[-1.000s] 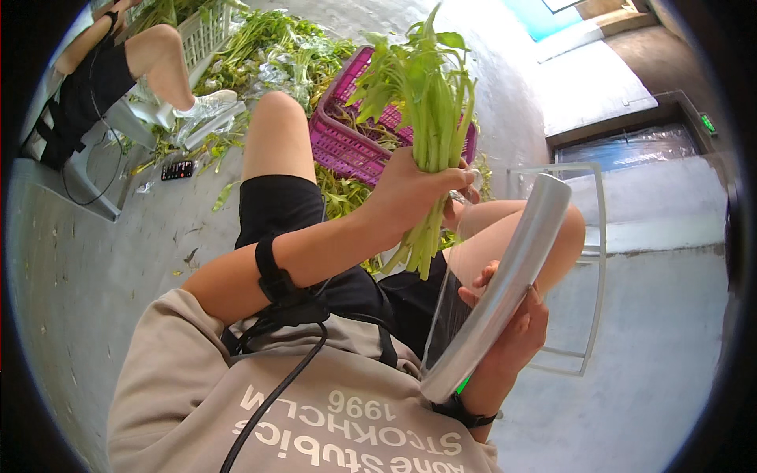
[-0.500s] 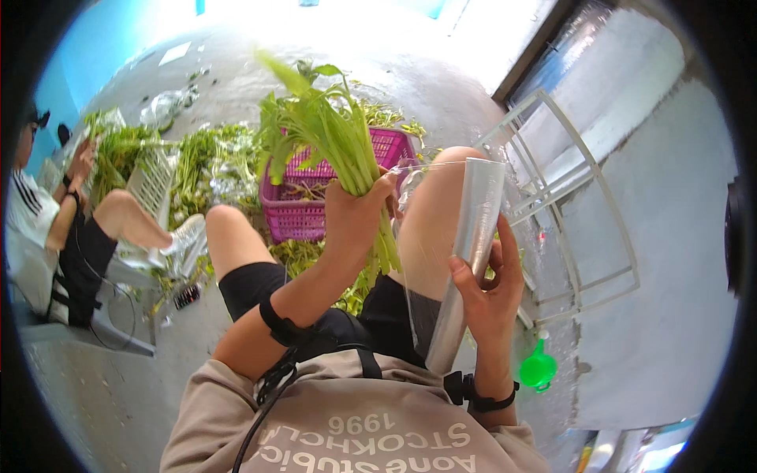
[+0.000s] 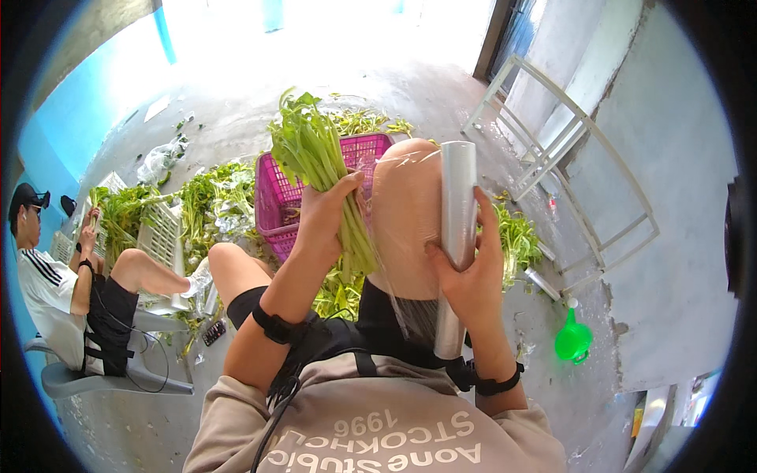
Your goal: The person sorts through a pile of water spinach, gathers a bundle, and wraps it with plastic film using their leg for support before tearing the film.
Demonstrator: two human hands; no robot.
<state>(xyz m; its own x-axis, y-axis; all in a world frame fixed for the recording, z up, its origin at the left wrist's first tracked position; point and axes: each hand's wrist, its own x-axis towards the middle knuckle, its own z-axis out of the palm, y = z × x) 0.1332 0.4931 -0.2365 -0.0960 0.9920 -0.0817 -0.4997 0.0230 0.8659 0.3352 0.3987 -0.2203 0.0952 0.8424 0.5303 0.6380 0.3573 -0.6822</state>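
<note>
A bunch of celery-like green stalks (image 3: 303, 142) is gripped around its middle by my left hand (image 3: 323, 217), leaves upward and cut ends down by my thighs. My right hand (image 3: 473, 276) is closed around a roll of clear cling film (image 3: 457, 185), which stands nearly upright over my right thigh. A thin sheet of film (image 3: 398, 276) stretches between the roll and the bunch. Some of its outline is too transparent to follow.
A purple plastic basket (image 3: 276, 230) stands beyond my knees. Loose greens (image 3: 206, 193) lie left of it, more greens (image 3: 516, 236) at right. A seated person (image 3: 55, 288) handles greens at left. A pale metal frame (image 3: 587, 126) and green funnel-like item (image 3: 573, 340) are at right.
The roll has turned more upright, and the bunch's leaves are steadier. My view has tilted, so the surroundings appear shifted. Both hands keep their hold.
</note>
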